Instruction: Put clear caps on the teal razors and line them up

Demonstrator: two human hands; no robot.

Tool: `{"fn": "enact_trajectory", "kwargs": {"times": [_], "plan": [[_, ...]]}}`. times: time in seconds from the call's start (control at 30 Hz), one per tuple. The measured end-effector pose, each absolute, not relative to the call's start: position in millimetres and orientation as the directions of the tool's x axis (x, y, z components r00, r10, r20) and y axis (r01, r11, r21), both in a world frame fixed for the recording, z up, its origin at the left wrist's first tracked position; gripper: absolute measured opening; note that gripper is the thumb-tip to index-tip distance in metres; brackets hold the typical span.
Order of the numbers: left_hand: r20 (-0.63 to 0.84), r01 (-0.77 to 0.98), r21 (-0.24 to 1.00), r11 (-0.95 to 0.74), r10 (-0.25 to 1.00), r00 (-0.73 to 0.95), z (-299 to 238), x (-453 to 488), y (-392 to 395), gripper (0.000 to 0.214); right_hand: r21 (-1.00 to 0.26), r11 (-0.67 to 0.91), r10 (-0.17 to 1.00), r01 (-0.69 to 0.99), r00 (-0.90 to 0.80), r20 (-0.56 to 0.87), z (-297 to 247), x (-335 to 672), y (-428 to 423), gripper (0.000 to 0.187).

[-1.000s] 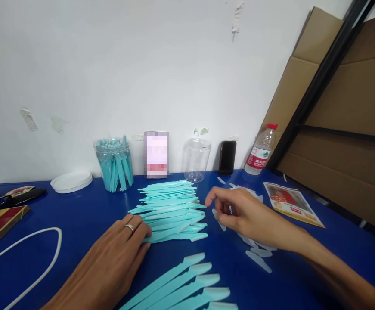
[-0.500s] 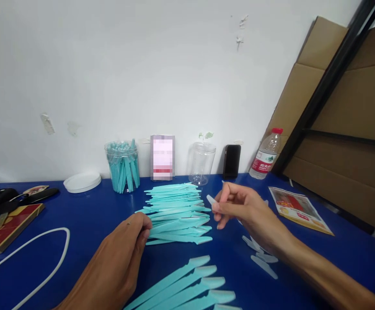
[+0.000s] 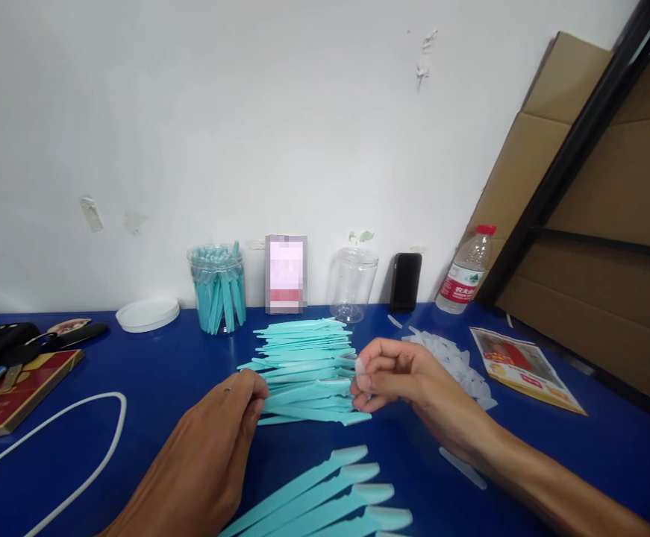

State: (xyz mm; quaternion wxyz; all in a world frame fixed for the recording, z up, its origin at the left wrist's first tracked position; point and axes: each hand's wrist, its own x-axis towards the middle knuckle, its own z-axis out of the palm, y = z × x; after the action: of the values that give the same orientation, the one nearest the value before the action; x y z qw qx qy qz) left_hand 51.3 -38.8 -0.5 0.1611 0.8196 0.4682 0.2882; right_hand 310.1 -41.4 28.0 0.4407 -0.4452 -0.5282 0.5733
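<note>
My left hand (image 3: pixel 221 425) is closed in a pinch on the handle end of a teal eyebrow razor (image 3: pixel 302 391), which points right over the pile. Between the thumb and fingers of my right hand (image 3: pixel 395 377) is a small translucent blade cover (image 3: pixel 360 367), close by the razor's blade end; whether they touch is hidden. A pile of teal eyebrow razors (image 3: pixel 302 343) lies beyond my hands, handles to the left. Nearer to me, several more razors (image 3: pixel 352 498) are fanned out. Loose blade covers (image 3: pixel 453 362) lie heaped behind my right hand, with one cover (image 3: pixel 463 468) apart from them.
Along the wall stand a jar full of razors (image 3: pixel 218 291), a phone with a lit screen (image 3: pixel 286 274), a clear jar (image 3: pixel 354 283), a black device (image 3: pixel 406 282) and a water bottle (image 3: pixel 466 270). A white lid (image 3: pixel 147 315), book (image 3: pixel 27 391) and cable (image 3: pixel 113 440) lie left.
My right hand has moved left and slightly down with the blade cover, nearer to the razor's blade end. My left hand keeps its pinch. The view has shifted slightly.
</note>
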Motion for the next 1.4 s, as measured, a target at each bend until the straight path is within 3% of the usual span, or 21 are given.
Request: {"fn": "enact_trajectory", "kwargs": {"times": [0.2,0.33,0.67,0.93,1.13,1.4], "plan": [[0.328,0.661,0.530,-0.530,0.848,0.417,-6.1,49.1,-39.2,0.027,-0.990,-0.025,0.996,-0.140,-0.088,-0.013,28.6,314.8,-37.8,0.007],[0.314,0.667,0.536,-0.518,0.856,0.411,-14.1,45.0,-37.6,0.023,-0.972,-0.079,0.987,-0.220,-0.157,-0.044,25.5,316.5,-37.3,0.006],[0.375,0.650,0.513,-0.561,0.827,0.419,-15.0,45.0,-35.4,0.020,-0.976,-0.092,0.978,-0.195,-0.200,-0.052,24.0,313.8,-37.6,0.019],[0.345,0.646,0.545,-0.534,0.846,0.408,-10.5,46.8,-37.5,0.023,-0.962,-0.097,0.974,-0.256,-0.221,-0.040,21.3,314.1,-37.7,0.010],[0.321,0.664,0.554,-0.501,0.865,0.385,-10.5,46.7,-36.2,0.022,-0.978,-0.076,0.983,-0.193,-0.179,-0.041,25.1,312.5,-39.9,0.019],[0.337,0.668,0.522,-0.530,0.848,0.409,-13.8,44.9,-34.1,0.020,-0.994,-0.061,0.978,-0.094,-0.204,-0.041,25.5,310.5,-41.2,0.010]]}}
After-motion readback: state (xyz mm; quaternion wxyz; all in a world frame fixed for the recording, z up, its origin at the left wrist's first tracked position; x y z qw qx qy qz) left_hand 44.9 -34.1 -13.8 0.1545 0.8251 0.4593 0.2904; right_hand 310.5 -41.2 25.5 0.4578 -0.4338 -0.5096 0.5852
